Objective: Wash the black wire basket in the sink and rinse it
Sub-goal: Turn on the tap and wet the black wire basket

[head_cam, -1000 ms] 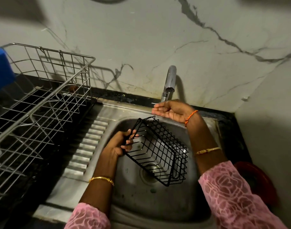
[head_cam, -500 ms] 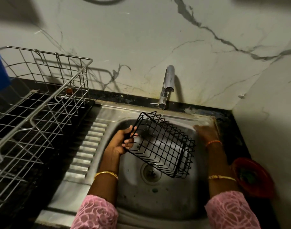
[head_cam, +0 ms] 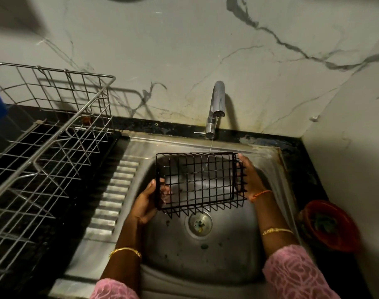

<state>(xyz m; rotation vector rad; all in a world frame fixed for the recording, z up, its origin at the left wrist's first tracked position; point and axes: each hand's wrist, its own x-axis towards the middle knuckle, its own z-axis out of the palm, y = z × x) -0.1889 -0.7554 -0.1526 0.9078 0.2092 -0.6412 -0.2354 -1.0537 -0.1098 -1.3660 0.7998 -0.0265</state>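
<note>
The black wire basket (head_cam: 198, 182) was held over the bowl of the steel sink (head_cam: 197, 255), directly below the tap (head_cam: 215, 108), with its open side turned up toward the camera. A thin stream of water (head_cam: 212, 141) fell from the spout onto the basket's rim nearest the tap. The left hand (head_cam: 146, 201) gripped the short side of the basket on the tap's left, thumb outside and fingertips curled in through the wires. The right hand (head_cam: 250, 178) lay against the opposite short side with fingers fairly straight; whether the thumb hooked a wire could not be told. Left of the tap, a steel dish rack (head_cam: 44, 134) stood on the dark counter (head_cam: 55, 223). Right of the tap, beside the sink, sat a red bowl (head_cam: 333, 227).
</note>
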